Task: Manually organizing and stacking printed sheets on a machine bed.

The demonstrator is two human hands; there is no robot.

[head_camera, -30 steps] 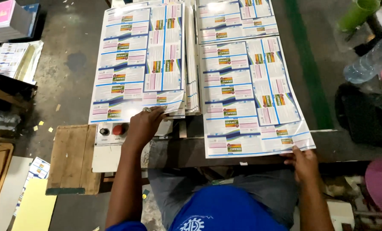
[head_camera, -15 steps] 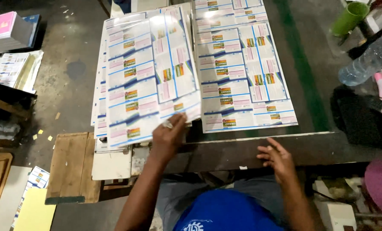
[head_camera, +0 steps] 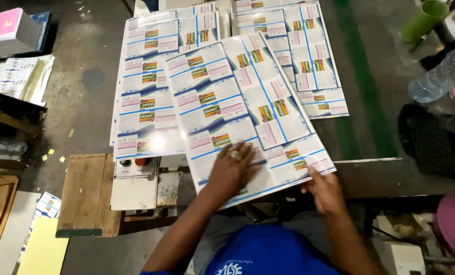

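A tilted printed sheet (head_camera: 242, 109) overlaps two sheet stacks (head_camera: 148, 86) on the bench (head_camera: 390, 175). On the sheet's near edge, the left hand (head_camera: 232, 170) presses flat, fingers spread; beside it, the right hand (head_camera: 323, 189) pinches the corner.

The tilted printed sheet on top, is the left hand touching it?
Touching. The head view shows the left hand lying flat, palm down, on the tilted printed sheet, fingers spread over its lower part.
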